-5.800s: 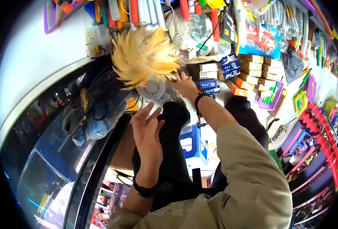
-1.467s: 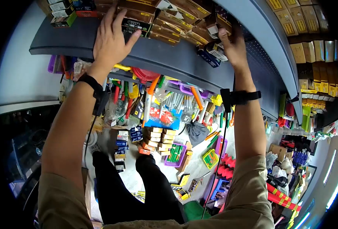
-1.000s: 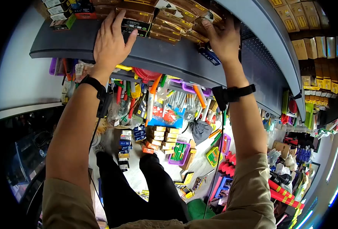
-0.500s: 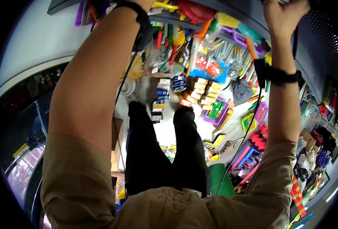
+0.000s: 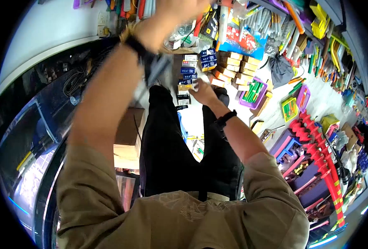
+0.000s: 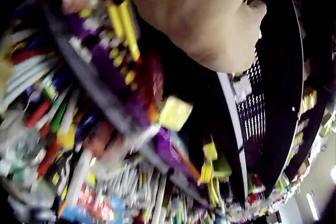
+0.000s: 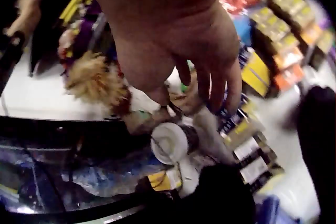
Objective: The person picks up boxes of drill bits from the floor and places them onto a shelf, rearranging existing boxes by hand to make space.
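Observation:
My right hand (image 5: 203, 92) reaches down beside a column of small blue, white and black boxes (image 5: 187, 70). In the right wrist view its fingers (image 7: 233, 85) hang loosely spread with nothing between them, overlapping the blue boxes and a yellow-faced box (image 7: 256, 73). My left hand (image 5: 177, 14) is raised and blurred at the top of the head view, partly cut off by the frame edge. The left wrist view shows the left hand (image 6: 210, 19) from the wrist side, near a dark perforated shelf panel (image 6: 252, 124); its fingers are mostly hidden.
Brown and orange boxes (image 5: 234, 68) are stacked right of the column, near a purple basket of green sticks (image 5: 252, 94). A glass-fronted case (image 5: 30, 137) runs along the left. Crowded tools hang under a grey shelf (image 5: 331, 10). A white roll (image 7: 170, 142) stands near my feet.
Both hands have left the brown boxes on the upper shelf. The right hand has dropped to the floor boxes; the left swings down from the shelf. The head view has tilted lower.

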A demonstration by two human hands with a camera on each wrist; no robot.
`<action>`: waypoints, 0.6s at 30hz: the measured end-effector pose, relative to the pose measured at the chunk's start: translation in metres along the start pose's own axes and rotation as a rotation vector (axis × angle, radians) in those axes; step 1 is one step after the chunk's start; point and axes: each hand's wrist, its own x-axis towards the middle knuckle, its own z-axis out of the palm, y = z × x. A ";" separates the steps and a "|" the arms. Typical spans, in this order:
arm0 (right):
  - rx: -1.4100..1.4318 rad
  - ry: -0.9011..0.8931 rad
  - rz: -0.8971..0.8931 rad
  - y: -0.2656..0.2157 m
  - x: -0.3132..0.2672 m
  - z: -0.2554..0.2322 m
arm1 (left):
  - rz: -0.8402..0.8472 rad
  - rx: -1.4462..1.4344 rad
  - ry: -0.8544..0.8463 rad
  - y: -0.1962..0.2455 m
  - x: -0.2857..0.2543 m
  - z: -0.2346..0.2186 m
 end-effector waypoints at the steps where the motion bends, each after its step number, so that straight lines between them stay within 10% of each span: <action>1: 0.080 -0.074 0.188 0.028 0.003 0.031 | -0.119 -0.086 -0.172 0.031 -0.053 -0.018; 8: 0.894 -0.076 1.069 0.081 -0.011 0.132 | -1.235 -0.242 -1.202 0.118 -0.363 -0.088; 11: 1.043 -0.023 1.214 0.101 -0.013 0.173 | -1.352 -0.177 -1.324 0.125 -0.437 -0.111; 14: 1.135 0.046 1.306 0.131 -0.009 0.217 | -1.909 0.050 -1.721 0.140 -0.452 -0.122; 18: 1.332 0.186 1.176 0.162 0.002 0.235 | -2.403 -0.018 -1.487 0.156 -0.534 -0.150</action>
